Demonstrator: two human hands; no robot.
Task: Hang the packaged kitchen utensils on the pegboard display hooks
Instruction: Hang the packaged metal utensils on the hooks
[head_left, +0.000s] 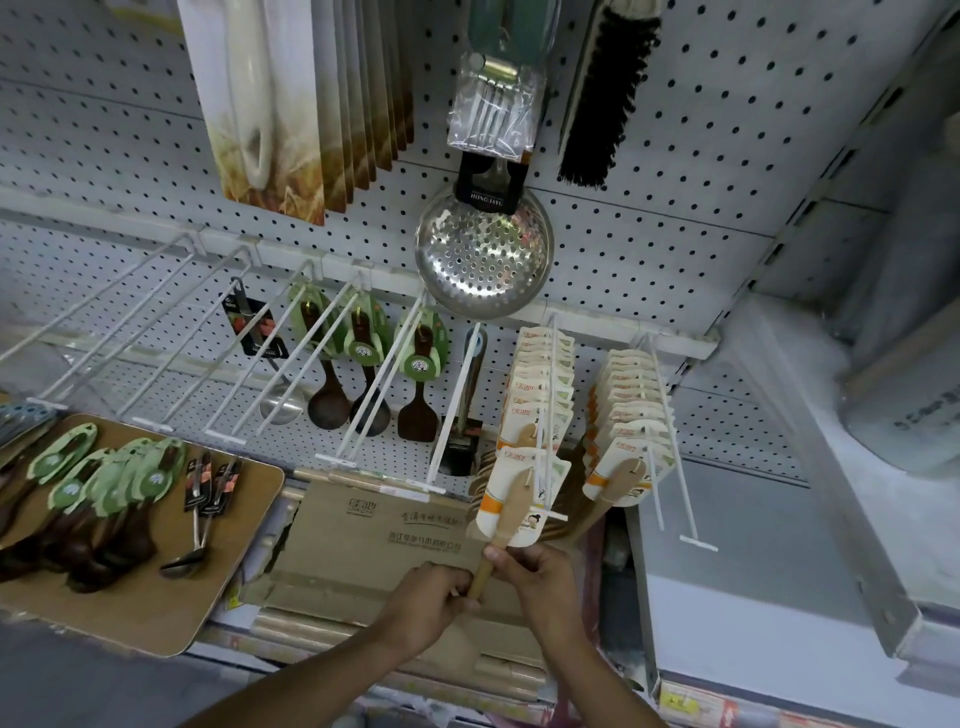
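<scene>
A packaged wooden spatula (511, 501) on a white and orange card hangs at the front end of a white peg hook (545, 447). Both hands grip its wooden handle below the card: my left hand (428, 603) from the left, my right hand (535, 577) from the right. Several more of the same carded spatulas (540, 384) fill that hook behind it. A second full hook of them (628, 421) sits just to the right. On the left, a brown tray (156, 613) carries several green-carded dark wooden spoons (104, 488) and two black-carded ladles (208, 499).
Long white hooks (171, 332) on the left stand mostly bare, with single spoons and a turner hanging at the back. A steel skimmer (483, 254), a brush (602, 93) and boxed goods hang above. A cardboard box (374, 540) lies under the hooks. A grey shelf post (831, 493) runs on the right.
</scene>
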